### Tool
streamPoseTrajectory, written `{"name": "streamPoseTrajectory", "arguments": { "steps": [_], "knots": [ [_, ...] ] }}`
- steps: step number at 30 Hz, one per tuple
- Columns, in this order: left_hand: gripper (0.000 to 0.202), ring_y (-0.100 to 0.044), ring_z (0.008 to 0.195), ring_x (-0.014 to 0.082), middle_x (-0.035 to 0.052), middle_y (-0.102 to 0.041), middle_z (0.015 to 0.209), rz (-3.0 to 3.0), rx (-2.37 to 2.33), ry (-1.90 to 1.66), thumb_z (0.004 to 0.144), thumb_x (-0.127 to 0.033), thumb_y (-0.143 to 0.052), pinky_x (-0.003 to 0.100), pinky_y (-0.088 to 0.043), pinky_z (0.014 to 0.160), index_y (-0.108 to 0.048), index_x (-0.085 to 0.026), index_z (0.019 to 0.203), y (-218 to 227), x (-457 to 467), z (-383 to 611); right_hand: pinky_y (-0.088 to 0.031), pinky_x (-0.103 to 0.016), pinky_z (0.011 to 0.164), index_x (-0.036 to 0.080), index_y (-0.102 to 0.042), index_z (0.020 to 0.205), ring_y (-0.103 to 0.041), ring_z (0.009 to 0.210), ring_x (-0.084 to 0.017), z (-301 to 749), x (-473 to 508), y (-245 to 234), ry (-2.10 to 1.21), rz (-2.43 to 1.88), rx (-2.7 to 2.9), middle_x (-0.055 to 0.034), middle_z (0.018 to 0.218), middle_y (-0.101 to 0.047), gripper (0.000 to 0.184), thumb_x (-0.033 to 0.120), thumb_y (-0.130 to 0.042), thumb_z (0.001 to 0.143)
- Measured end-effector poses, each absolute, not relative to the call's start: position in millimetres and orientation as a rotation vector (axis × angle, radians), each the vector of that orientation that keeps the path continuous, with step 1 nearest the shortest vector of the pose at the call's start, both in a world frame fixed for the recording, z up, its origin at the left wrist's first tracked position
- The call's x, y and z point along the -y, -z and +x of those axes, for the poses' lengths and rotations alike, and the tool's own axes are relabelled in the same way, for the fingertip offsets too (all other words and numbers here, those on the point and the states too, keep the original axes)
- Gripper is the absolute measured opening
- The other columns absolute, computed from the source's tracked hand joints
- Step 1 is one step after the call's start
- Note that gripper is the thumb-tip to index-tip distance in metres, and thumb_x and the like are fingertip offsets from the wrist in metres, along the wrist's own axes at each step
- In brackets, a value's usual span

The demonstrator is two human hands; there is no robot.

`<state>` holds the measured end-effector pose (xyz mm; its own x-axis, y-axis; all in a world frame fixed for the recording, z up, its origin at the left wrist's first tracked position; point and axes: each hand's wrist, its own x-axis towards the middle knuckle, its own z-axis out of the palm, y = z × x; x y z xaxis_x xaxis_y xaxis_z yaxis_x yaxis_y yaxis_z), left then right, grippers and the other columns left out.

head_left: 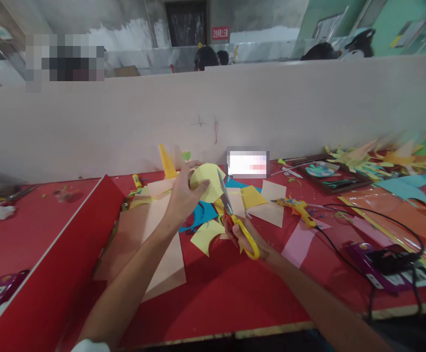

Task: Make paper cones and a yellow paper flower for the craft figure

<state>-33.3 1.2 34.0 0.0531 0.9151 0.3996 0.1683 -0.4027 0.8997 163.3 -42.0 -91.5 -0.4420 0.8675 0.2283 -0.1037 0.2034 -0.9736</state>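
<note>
My left hand (186, 188) pinches a rounded piece of pale yellow paper (213, 181), its thumb lying on the front face. In my right hand (240, 232) is a pair of scissors (225, 195) with yellow and red handles. The blades point up and away, at the right edge of the yellow paper. Below the hands lies a pale yellow offcut (208, 236) with a curved cut-out. Blue paper scraps (202, 215) are partly hidden behind it.
A yellow glue gun (300, 210) with a black cable lies to the right, near a purple box (377, 271). A red board (62, 259) stands at the left. Large beige sheets (161, 259) lie beneath my left arm. A white partition (124, 122) closes off the back.
</note>
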Motion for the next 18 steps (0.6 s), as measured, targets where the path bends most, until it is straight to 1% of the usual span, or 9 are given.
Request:
{"name": "streamPoseTrajectory", "arguments": {
  "steps": [4, 7, 10, 12, 18],
  "knots": [
    [0.044, -0.067, 0.086, 0.0179, 0.0043, -0.068, 0.098, 1.596, -1.069, -1.393, 0.085, -0.029, -0.074, 0.029, -0.057, 0.073, -0.057, -0.021, 0.125, -32.8, -2.7, -33.3, -0.031, -0.023, 0.042, 0.021, -0.051, 0.075, -0.04, 0.045, -0.008, 163.6, 41.0, 92.9, -1.39, -0.697, 1.642, 0.0045, 0.057, -0.044, 0.071, 0.089, -0.04, 0.09],
    [0.045, -0.067, 0.086, 0.0185, 0.0051, -0.068, 0.101, 1.517, -1.039, -1.38, 0.082, -0.03, -0.076, 0.03, -0.056, 0.073, -0.057, -0.021, 0.122, -31.8, -3.9, -33.1, -0.036, -0.022, 0.04, 0.021, -0.052, 0.077, -0.041, 0.044, -0.008, 162.6, 41.1, 93.0, -1.543, -0.671, 1.569, 0.005, 0.059, -0.045, 0.074, 0.093, -0.041, 0.086],
    [0.044, -0.066, 0.089, 0.0197, 0.007, -0.068, 0.106, 1.442, -1.025, -1.353, 0.081, -0.03, -0.076, 0.031, -0.055, 0.074, -0.058, -0.021, 0.12, -30.9, -4.0, -31.4, -0.036, -0.021, 0.037, 0.021, -0.051, 0.08, -0.039, 0.041, -0.007, 160.9, 41.4, 91.7, -1.735, -0.633, 1.44, 0.0065, 0.061, -0.045, 0.077, 0.098, -0.045, 0.079],
    [0.044, -0.066, 0.091, 0.0202, 0.0079, -0.067, 0.108, 1.426, -1.017, -1.347, 0.08, -0.03, -0.076, 0.031, -0.055, 0.076, -0.059, -0.02, 0.119, -30.6, -3.4, -29.8, -0.036, -0.021, 0.036, 0.022, -0.049, 0.081, -0.039, 0.04, -0.007, 160.4, 41.3, 91.0, -1.804, -0.607, 1.403, 0.0069, 0.061, -0.045, 0.078, 0.099, -0.046, 0.076],
    [0.043, -0.065, 0.095, 0.0203, 0.0077, -0.066, 0.11, 1.462, -1.017, -1.356, 0.08, -0.029, -0.074, 0.031, -0.054, 0.078, -0.059, -0.02, 0.119, -30.2, -1.4, -27.8, -0.035, -0.02, 0.035, 0.022, -0.05, 0.081, -0.038, 0.04, -0.007, 161.2, 40.7, 90.5, -1.804, -0.598, 1.372, 0.007, 0.06, -0.044, 0.074, 0.096, -0.047, 0.081]
  ]
}}
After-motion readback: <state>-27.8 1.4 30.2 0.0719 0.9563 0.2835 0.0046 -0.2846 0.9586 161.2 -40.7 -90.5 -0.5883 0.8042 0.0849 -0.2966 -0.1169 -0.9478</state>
